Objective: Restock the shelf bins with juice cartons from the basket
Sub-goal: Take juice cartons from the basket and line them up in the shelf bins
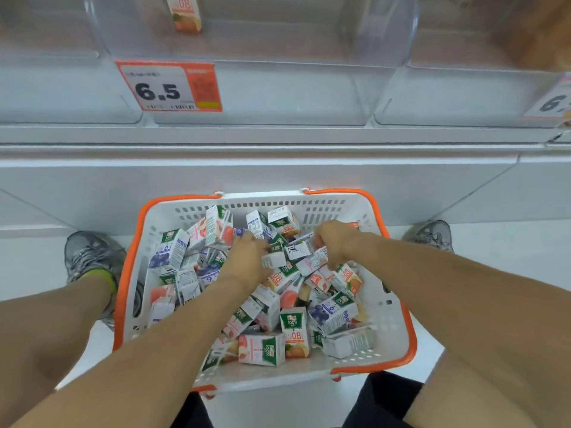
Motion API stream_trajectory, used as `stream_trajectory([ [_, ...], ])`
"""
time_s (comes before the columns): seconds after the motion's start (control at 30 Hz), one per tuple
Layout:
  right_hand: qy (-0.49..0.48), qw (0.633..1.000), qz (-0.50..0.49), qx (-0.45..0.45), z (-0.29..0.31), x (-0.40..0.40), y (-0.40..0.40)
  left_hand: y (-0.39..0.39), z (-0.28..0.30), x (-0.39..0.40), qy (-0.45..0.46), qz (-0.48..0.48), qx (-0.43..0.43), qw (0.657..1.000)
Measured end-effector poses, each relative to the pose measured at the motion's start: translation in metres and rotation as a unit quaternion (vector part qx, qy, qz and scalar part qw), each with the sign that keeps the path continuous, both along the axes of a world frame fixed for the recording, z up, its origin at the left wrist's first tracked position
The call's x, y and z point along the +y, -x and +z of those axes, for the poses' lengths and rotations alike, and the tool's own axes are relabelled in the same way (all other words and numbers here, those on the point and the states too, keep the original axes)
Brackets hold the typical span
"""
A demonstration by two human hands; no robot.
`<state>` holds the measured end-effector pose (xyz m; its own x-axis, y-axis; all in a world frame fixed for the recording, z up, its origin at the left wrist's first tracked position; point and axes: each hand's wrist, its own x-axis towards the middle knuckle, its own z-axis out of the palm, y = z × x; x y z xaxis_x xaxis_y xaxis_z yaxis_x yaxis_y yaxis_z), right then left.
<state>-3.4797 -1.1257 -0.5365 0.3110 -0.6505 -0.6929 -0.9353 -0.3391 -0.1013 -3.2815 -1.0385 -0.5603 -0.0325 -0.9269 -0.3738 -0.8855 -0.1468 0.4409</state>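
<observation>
From the head camera, the basket [392, 307], white with orange rim and handles, sits on the floor between the person's two shoes, just in front of the shelf base. It is heaped with small juice cartons [293, 327], lying at every angle; they are too jumbled to count exactly, but several dozen show, in at least three printings: orange, pink and blue-purple. Both hands reach down into the far half of the heap, close together near the middle of the basket.

The left hand [248, 257] lies knuckles up on the pile, its fingers curled down among the cartons; a small white carton [273, 259] sits right at its fingertips, and I cannot tell whether the fingers truly grip it or only touch it. The right hand [335, 242] is likewise curled, its fingers bent around a white carton [313, 261] that lies tilted beneath it, touching the neighbouring cartons.

Above, three clear shelf bins [278, 97] stand side by side. One single orange carton [187, 13] stands upright in the middle bin, well apart from the hands. Two price tags show: one on the middle bin's front reading 6.5 [170, 86], and one partly cut off at the right edge [553, 103].
</observation>
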Motion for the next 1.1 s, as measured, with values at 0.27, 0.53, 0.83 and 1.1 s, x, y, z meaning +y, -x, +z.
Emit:
stream_trajectory([
  [0.27,0.006,0.999,0.004,-0.049,0.035,-0.010,0.012,-0.013,0.023,-0.005,0.030,0.128,0.214,0.968],
  [0.53,-0.094,0.922,-0.167,-0.337,0.123,-0.003,0.027,-0.013,0.093,-0.018,-0.139,0.236,0.486,0.830],
  [0.83,-0.134,0.766,-0.283,-0.562,0.169,0.009,0.025,-0.041,0.193,-0.023,-0.115,0.200,0.487,0.842],
  [1.1,-0.025,0.694,-0.321,-0.644,0.148,0.034,-0.024,-0.030,0.198,-0.030,-0.138,0.267,0.537,0.788],
])
